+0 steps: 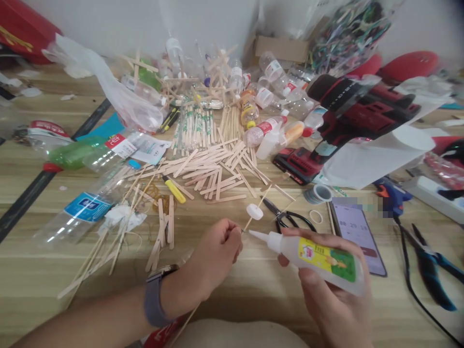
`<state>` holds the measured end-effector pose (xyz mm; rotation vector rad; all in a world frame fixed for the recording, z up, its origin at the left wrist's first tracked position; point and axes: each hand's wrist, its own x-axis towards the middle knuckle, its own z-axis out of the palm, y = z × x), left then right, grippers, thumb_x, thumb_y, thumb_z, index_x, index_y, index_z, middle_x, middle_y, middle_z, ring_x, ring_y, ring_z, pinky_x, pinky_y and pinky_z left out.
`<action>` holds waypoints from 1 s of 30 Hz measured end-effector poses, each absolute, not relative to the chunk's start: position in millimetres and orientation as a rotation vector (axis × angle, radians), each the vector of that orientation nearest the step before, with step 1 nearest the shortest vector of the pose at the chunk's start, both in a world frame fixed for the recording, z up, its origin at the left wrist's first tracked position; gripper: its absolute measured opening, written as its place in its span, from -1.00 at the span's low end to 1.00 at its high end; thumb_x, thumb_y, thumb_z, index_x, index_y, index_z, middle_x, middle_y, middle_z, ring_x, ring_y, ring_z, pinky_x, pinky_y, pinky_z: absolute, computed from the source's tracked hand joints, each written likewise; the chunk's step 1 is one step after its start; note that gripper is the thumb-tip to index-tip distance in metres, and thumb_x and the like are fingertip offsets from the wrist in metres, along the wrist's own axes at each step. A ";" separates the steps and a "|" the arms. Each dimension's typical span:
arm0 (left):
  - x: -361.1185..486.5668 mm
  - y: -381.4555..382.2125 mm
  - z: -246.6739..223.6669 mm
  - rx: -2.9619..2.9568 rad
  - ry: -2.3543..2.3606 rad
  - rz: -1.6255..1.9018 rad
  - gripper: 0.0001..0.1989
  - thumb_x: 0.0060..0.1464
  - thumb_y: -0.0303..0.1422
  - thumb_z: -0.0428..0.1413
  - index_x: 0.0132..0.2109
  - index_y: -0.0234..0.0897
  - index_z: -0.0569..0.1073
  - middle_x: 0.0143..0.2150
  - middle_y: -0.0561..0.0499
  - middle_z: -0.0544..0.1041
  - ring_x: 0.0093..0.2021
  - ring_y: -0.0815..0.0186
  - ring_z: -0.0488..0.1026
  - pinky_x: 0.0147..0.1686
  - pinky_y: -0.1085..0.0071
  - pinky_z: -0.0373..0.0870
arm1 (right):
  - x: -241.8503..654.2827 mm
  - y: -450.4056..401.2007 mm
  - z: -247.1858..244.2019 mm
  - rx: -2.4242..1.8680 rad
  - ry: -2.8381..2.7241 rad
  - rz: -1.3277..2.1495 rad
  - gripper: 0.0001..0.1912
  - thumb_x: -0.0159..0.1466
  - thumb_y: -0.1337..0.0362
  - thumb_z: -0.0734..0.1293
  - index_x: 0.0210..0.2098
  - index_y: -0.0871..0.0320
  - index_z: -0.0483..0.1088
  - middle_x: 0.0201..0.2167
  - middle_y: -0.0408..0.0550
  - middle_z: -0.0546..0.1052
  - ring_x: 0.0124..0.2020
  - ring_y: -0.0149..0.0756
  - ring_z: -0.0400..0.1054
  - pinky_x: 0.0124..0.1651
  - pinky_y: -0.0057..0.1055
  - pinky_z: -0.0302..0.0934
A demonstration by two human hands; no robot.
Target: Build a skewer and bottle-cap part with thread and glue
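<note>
My left hand (219, 253) is closed near the lower end of a thin wooden skewer (248, 223). A white bottle cap (254, 211) is threaded on that skewer, which slants up and away. My right hand (329, 290) grips a squeeze bottle of glue (319, 258) with a yellow and green label. The bottle lies almost level, its narrow white nozzle pointing left, close to my left fingertips and the skewer. Whether nozzle and skewer touch, I cannot tell. Just beyond the hands lie black-handled scissors (286, 215).
Loose craft sticks (210, 169) cover the middle of the table, with plastic bottles (266, 128) behind. At right are a red and black cordless drill (348, 111), a phone (357, 232), pliers (431, 270) and a glue gun (393, 195). A yellow utility knife (174, 189) lies left of centre.
</note>
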<state>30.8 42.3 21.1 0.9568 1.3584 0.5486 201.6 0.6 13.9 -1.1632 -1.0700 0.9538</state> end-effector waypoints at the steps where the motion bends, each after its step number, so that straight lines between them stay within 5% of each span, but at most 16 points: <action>1: 30.8 42.2 21.3 0.959 1.355 0.545 -0.80 0.18 -0.24 -0.08 -0.38 -0.21 0.26 -0.57 0.19 0.24 -0.56 0.41 0.14 -0.55 0.45 0.05 | 199.7 -1.1 15.8 -1.206 -1.079 0.920 -0.68 0.14 0.16 0.51 -0.17 -0.03 0.38 -0.16 0.03 0.61 -0.17 -0.05 0.54 -0.30 -0.21 0.44; 8: 30.9 41.0 19.5 0.985 1.352 0.511 -0.81 0.13 -0.25 -0.06 -0.42 -0.20 0.27 -0.59 0.18 0.24 -0.58 0.41 0.13 -0.57 0.46 0.04 | 203.2 -4.1 22.2 -1.359 -1.358 0.676 -0.68 0.14 0.20 0.47 -0.11 -0.02 0.40 -0.18 0.04 0.60 -0.11 0.02 0.50 -0.07 0.01 0.37; 17: 32.5 38.4 12.7 1.031 1.354 0.483 -0.78 0.15 -0.23 -0.08 -0.41 -0.19 0.29 -0.58 0.16 0.26 -0.56 0.39 0.16 -0.57 0.44 0.08 | 199.3 -3.9 25.3 -1.241 -1.539 0.585 -0.64 0.08 0.37 0.44 -0.14 -0.06 0.40 -0.21 0.00 0.61 -0.20 -0.03 0.53 -0.21 -0.08 0.42; 30: 35.1 39.8 15.5 1.094 1.377 0.477 -0.78 0.17 -0.22 -0.09 -0.37 -0.20 0.31 -0.57 0.13 0.31 -0.55 0.35 0.22 -0.51 0.40 0.10 | 204.4 -2.7 22.0 -1.187 -1.709 0.562 -0.67 0.11 0.33 0.43 -0.14 -0.07 0.39 -0.19 0.01 0.62 -0.25 -0.07 0.56 -0.31 -0.12 0.51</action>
